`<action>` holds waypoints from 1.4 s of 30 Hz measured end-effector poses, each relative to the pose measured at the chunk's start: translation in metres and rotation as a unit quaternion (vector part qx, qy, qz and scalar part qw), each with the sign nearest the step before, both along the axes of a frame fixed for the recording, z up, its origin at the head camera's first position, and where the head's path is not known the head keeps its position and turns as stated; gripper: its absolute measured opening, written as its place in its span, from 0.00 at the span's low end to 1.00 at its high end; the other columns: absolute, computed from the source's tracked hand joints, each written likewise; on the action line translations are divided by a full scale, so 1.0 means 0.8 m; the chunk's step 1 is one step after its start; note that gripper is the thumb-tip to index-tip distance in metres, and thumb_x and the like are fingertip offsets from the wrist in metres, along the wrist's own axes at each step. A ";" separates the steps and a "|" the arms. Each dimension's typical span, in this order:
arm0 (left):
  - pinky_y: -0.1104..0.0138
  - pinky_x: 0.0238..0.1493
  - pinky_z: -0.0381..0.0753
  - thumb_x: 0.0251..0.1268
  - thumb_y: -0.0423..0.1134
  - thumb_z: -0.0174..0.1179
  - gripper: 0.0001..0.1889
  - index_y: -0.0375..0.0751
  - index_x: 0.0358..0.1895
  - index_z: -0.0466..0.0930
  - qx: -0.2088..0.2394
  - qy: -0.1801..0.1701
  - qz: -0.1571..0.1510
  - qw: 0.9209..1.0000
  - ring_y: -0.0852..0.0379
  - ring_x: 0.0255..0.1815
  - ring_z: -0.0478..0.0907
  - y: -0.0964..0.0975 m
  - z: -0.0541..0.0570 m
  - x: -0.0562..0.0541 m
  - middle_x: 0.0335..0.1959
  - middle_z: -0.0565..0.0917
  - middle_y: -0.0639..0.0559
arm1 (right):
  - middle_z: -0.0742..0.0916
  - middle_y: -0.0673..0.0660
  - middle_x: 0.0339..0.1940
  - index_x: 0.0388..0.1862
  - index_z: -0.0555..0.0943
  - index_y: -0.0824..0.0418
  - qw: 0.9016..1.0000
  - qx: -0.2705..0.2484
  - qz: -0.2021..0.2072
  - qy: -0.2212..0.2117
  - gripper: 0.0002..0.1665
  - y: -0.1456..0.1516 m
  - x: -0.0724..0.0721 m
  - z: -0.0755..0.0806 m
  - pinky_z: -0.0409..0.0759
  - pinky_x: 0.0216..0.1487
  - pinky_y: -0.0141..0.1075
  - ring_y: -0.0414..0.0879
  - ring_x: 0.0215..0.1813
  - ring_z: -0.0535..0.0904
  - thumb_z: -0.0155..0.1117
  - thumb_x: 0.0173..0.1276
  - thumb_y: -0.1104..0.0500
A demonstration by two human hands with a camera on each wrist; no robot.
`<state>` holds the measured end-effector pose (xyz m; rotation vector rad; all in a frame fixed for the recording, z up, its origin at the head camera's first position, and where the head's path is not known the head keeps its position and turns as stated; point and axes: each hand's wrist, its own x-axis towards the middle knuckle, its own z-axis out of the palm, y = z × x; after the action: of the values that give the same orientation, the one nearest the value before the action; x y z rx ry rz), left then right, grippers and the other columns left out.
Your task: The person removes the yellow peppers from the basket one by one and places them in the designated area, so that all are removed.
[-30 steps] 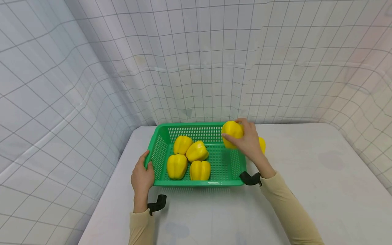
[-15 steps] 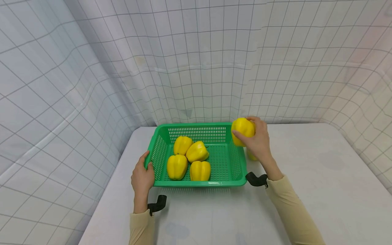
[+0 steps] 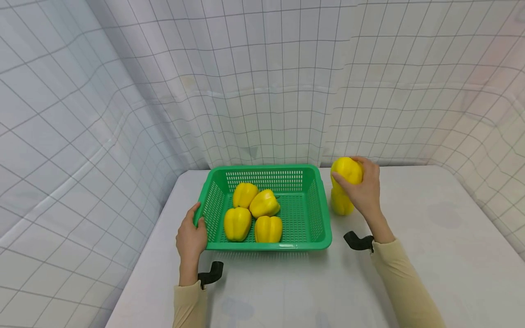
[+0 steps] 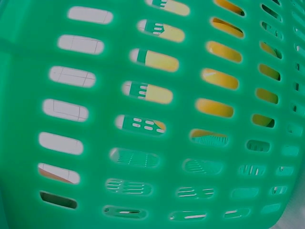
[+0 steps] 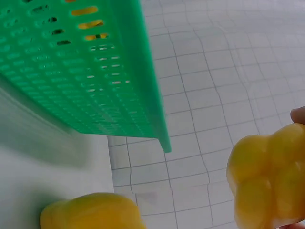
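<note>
My right hand (image 3: 365,189) grips a yellow bell pepper (image 3: 347,169) between thumb and fingers, just right of the green basket (image 3: 266,246). In the right wrist view that held bell pepper (image 5: 269,176) shows its lobed end. Below it in the head view, a second bell pepper (image 3: 342,203) rests on the table beside the basket, partly covered by the held one. My left hand (image 3: 192,234) holds the basket's left rim, thumb on the inner side. Several yellow bell peppers (image 3: 264,203) lie inside, toward the left. Only the basket's slotted wall (image 4: 176,114) fills the left wrist view.
The basket stands on a white table (image 3: 283,291) close to its back edge. A white curtain (image 3: 262,82) with a dark grid hangs behind and along both sides. Black camera mounts (image 3: 211,273) stick out from both wrists.
My right hand has carried the bell pepper rightward, from over the basket's right part to outside its right wall. The left hand and the peppers in the basket stay in place.
</note>
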<state>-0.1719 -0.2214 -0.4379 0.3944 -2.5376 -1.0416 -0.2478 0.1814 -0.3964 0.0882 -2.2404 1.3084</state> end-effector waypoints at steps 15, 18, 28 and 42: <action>0.58 0.21 0.68 0.71 0.33 0.48 0.23 0.42 0.68 0.67 -0.002 -0.003 0.000 1.000 0.37 0.35 0.77 -0.001 -0.001 -0.001 0.58 0.74 0.32 | 0.67 0.66 0.58 0.64 0.70 0.59 0.999 -0.006 -0.047 -0.009 0.36 0.052 -0.009 -0.027 0.65 0.48 0.54 0.58 0.52 0.65 0.70 0.59 0.51; 0.58 0.21 0.69 0.71 0.33 0.48 0.23 0.42 0.68 0.67 -0.001 -0.005 -0.001 1.000 0.37 0.35 0.77 -0.001 -0.001 -0.001 0.58 0.74 0.32 | 0.66 0.67 0.59 0.64 0.69 0.59 0.999 0.001 -0.051 -0.018 0.36 0.060 -0.011 -0.033 0.66 0.48 0.55 0.59 0.53 0.65 0.70 0.59 0.50; 0.59 0.19 0.67 0.71 0.33 0.48 0.23 0.42 0.67 0.68 -0.004 0.001 0.002 1.000 0.39 0.32 0.77 -0.002 0.000 -0.001 0.57 0.75 0.32 | 0.65 0.69 0.59 0.66 0.67 0.62 0.997 0.033 -0.046 -0.051 0.38 0.079 -0.017 -0.047 0.65 0.49 0.58 0.63 0.53 0.65 0.68 0.60 0.49; 0.60 0.18 0.66 0.71 0.33 0.48 0.23 0.42 0.68 0.67 0.000 -0.002 -0.002 1.000 0.39 0.30 0.76 0.000 0.000 0.000 0.57 0.75 0.32 | 0.62 0.74 0.62 0.68 0.62 0.67 0.991 0.052 -0.025 -0.117 0.41 0.096 -0.020 -0.080 0.62 0.53 0.60 0.68 0.55 0.63 0.64 0.65 0.48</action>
<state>-0.1723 -0.2217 -0.4378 0.3926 -2.5425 -1.0444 -0.2636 0.2578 -0.4603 -0.0872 -2.4912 1.2304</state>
